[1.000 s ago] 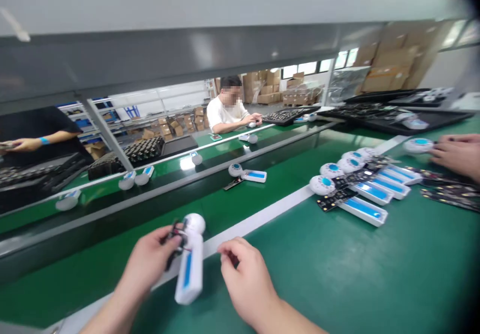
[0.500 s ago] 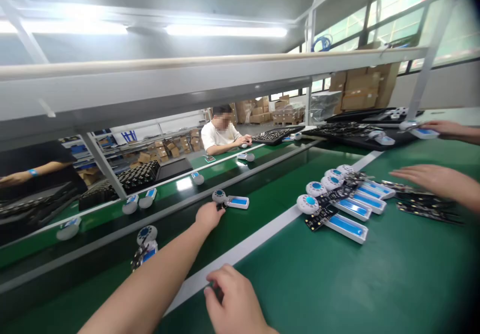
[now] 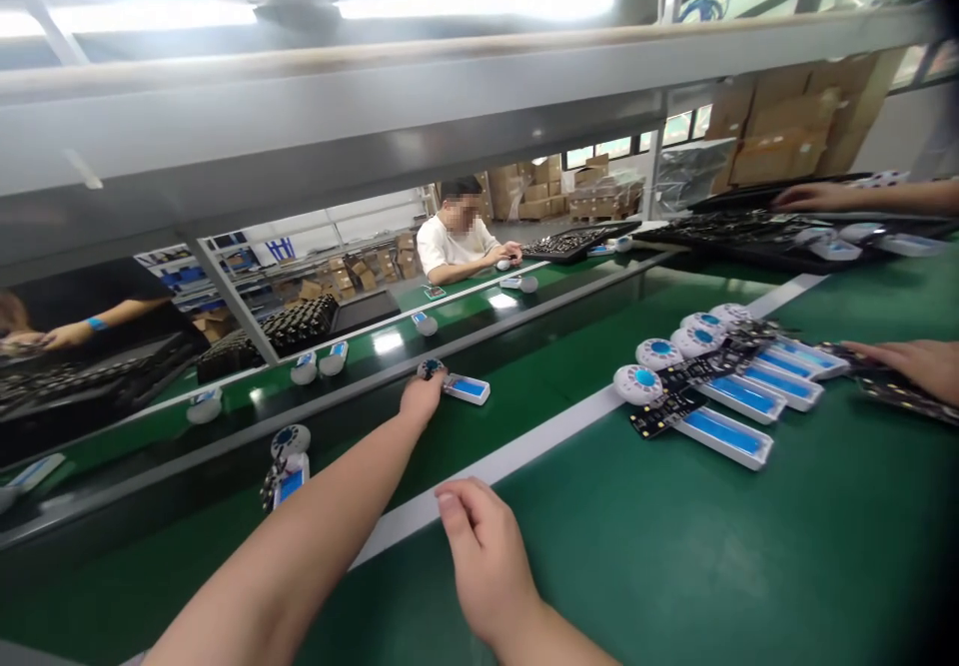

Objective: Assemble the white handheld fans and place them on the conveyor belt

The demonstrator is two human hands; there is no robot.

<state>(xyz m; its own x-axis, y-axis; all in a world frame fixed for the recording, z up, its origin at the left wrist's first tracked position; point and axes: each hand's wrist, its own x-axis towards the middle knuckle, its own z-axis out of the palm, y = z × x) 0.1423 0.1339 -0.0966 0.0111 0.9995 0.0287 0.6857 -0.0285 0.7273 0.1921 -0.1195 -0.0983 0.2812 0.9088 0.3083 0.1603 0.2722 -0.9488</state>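
Note:
My left hand (image 3: pixel 421 396) reaches far out over the green belt (image 3: pixel 524 386) and closes on the round head of a white device with a blue panel (image 3: pixel 465 387). My right hand (image 3: pixel 479 546) rests near the white line on the green table, fingers curled loosely, nothing visible in it. Another white and blue device (image 3: pixel 289 466) with a dark circuit board lies on the belt to the left of my arm.
A row of several white and blue devices (image 3: pixel 719 386) with black circuit boards lies at right, where another person's hand (image 3: pixel 910 361) rests. A grey shelf beam (image 3: pixel 375 117) runs overhead. Black trays (image 3: pixel 741 227) sit far right. A seated person works across the belt.
My left hand has let go of the device it held a second ago, which now lies on the belt at left, and has stretched out to grip a farther device. My right hand stayed low.

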